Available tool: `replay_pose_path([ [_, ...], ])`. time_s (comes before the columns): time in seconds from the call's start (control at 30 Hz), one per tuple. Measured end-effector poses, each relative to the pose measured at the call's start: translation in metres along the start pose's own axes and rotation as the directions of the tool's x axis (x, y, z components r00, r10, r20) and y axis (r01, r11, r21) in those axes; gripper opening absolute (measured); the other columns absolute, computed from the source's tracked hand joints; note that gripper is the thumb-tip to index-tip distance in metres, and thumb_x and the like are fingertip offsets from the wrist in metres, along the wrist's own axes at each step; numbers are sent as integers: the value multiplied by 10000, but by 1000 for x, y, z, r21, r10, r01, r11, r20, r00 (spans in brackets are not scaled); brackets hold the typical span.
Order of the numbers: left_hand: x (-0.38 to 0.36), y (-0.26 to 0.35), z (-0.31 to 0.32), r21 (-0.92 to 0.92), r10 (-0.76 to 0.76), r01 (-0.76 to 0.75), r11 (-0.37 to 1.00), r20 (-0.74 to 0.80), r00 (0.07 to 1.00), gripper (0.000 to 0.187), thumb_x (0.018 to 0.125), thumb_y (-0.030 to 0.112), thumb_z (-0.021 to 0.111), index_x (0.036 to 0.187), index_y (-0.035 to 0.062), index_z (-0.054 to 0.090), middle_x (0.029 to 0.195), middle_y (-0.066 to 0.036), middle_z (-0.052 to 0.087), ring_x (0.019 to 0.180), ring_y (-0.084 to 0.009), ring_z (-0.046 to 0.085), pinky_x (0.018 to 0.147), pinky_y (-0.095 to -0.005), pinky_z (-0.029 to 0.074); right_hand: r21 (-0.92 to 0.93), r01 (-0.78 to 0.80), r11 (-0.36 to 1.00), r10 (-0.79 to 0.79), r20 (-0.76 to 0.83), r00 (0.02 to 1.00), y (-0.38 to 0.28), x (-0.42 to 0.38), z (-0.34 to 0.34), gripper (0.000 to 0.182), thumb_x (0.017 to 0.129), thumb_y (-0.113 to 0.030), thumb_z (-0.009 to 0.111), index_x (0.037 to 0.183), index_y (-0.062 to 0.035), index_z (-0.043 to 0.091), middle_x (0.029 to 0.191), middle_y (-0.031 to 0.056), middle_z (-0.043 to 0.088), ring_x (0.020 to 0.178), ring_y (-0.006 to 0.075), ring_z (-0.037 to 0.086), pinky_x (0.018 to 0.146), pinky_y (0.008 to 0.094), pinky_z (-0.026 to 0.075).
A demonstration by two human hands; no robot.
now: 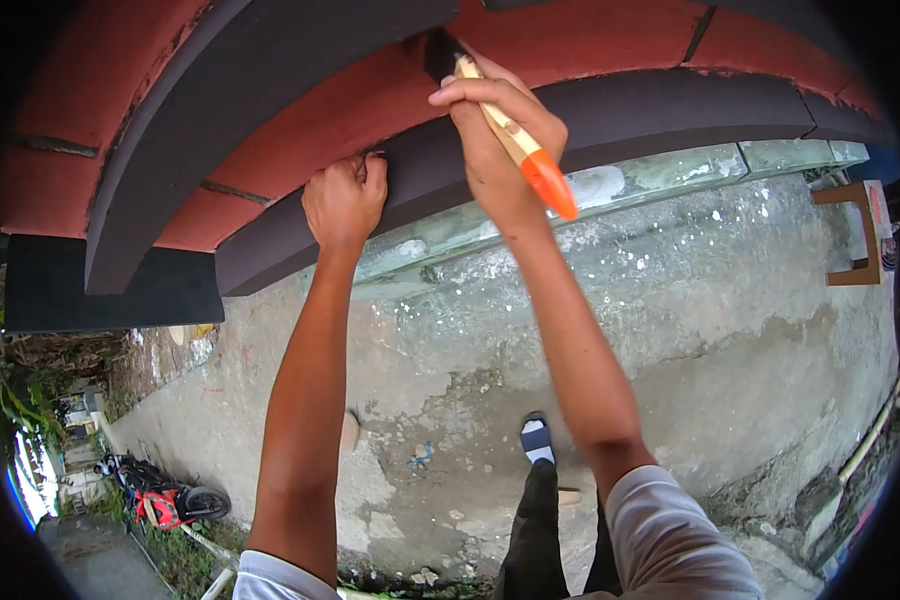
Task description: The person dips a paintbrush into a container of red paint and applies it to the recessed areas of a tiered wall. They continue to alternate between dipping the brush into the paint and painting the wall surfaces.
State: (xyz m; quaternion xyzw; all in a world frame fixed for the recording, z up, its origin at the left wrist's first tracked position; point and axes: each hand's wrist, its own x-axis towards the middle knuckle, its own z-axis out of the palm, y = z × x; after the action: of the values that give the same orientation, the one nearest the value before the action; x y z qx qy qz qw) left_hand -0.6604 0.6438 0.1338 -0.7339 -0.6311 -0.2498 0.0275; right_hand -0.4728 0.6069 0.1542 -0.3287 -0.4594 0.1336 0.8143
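Observation:
My right hand (505,135) is closed around a paintbrush (515,138) with a pale wooden handle and an orange end. Its dark bristles touch the red panel (370,95), close to where the upper dark grey beam (230,90) meets it. My left hand (345,195) is curled into a closed grip at the top edge of the lower dark grey beam (630,110). The fingertips of that hand are hidden, and no tool shows in it.
Below the beams runs a pale green ledge (660,185) spattered with white paint. A wooden frame-like object (865,240) stands at the right. The concrete floor (450,350) is patchy. A red and black motorcycle (165,495) is parked at lower left.

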Motion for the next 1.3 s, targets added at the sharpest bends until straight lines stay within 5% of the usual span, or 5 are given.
replay_pose_path([
  [0.37,1,-1,4,20,4,-4,1000,-24,1000,416,894,358,641,628,39,660,633,-192,650,645,-420,674,666,-515,535,-661,302,687,-362,49,931,22,19,-54,235,809,18,766,944,-161,837,1206,184,734,1010,284,726,886,353,584],
  [0.6,1,-3,3,42,-2,1,999,23,1000,402,911,349,628,705,6,668,663,-221,628,699,-454,661,701,-528,510,-208,277,938,-186,372,909,8,-25,-3,214,749,-15,794,907,-155,828,1184,172,749,965,307,717,830,372,578],
  [0.87,0,-3,6,16,-18,19,1000,-30,999,400,885,348,641,628,42,653,633,-177,653,650,-416,677,670,-519,538,-624,117,772,-235,-109,966,28,8,-87,267,868,15,706,991,-175,847,1284,177,731,1009,272,714,854,350,584],
  [1.1,-1,-1,4,16,-6,7,1000,-22,1000,400,916,351,631,707,13,675,657,-209,631,692,-440,666,697,-522,512,-306,177,935,-24,442,896,32,-61,-12,265,693,-13,804,910,-164,812,1254,142,740,1020,287,721,855,366,589],
  [1.3,-1,0,3,15,-21,20,1000,1,1000,410,913,355,635,700,7,670,659,-216,627,689,-437,664,689,-507,509,-569,175,803,-175,55,983,44,-23,-72,146,860,42,718,912,-67,800,1267,190,726,1047,266,729,894,359,592],
])
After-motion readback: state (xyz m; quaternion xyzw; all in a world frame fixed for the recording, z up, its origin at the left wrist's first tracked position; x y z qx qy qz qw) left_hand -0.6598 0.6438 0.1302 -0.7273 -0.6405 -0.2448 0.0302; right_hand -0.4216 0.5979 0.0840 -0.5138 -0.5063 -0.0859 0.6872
